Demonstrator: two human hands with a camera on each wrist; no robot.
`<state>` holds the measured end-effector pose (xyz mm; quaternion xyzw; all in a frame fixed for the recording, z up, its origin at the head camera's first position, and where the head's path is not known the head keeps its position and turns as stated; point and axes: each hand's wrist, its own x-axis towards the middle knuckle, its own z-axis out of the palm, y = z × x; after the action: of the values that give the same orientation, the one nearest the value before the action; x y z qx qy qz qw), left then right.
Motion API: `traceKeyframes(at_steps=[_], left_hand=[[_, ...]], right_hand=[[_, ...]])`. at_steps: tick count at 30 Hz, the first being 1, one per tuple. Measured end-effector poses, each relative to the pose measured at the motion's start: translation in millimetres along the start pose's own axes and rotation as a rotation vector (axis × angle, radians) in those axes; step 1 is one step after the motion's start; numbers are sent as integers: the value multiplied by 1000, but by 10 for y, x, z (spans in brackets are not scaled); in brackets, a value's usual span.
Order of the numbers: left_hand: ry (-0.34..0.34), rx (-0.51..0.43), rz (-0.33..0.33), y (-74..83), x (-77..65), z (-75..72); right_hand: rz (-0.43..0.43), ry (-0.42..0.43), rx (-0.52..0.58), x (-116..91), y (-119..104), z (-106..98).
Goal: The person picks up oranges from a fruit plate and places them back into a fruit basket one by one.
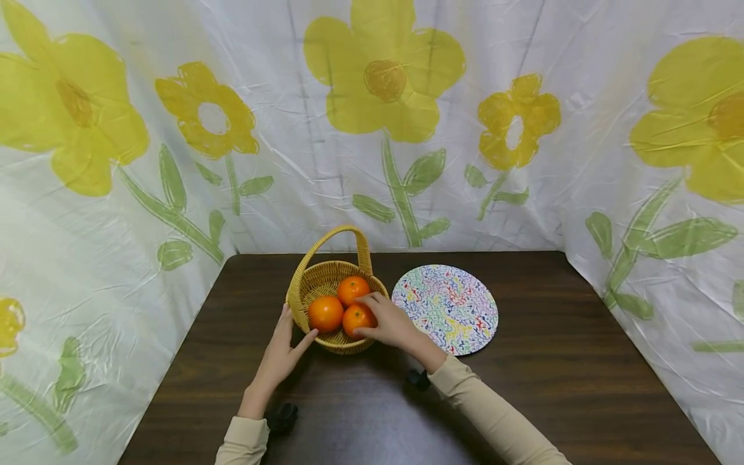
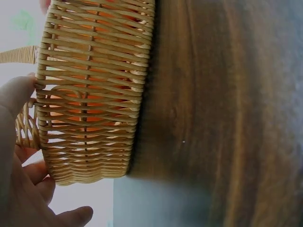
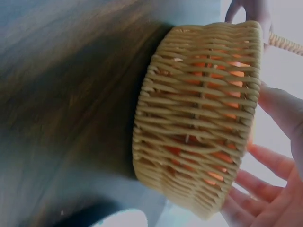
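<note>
A yellow wicker basket (image 1: 343, 349) with a tall arched handle (image 1: 364, 252) stands upright on the table. Inside are three oranges: a left one (image 1: 325, 314), a back one (image 1: 352, 289) and a front right one (image 1: 356, 319). My right hand (image 1: 395, 324) reaches over the right rim, thumb and fingers around the front right orange. My left hand (image 1: 278, 355) holds the basket at its left side, thumb on the front rim and fingers by the handle's base. In the left wrist view, the left thumb (image 2: 21, 92) touches the rim. Woven walls partly hide the oranges in both wrist views.
A round, flat mat (image 1: 447, 310) with a multicoloured squiggle pattern lies right of the basket, under the right forearm in the head view. The dark wooden table (image 1: 581, 387) meets a white curtain (image 1: 279, 206) with yellow flowers at the back and sides.
</note>
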<state>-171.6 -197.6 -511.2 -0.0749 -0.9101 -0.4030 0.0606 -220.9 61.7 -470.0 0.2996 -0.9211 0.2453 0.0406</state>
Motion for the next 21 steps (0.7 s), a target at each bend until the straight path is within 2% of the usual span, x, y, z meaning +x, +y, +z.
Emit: traceKeyframes(at_steps=[12,21], left_hand=[[23,5,24,84,21,-66],[103,25,113,218,93,-116]], right_hand=[[-59,80,-13,-115,77,-214],[-62,131,-50,-187,133,-409]])
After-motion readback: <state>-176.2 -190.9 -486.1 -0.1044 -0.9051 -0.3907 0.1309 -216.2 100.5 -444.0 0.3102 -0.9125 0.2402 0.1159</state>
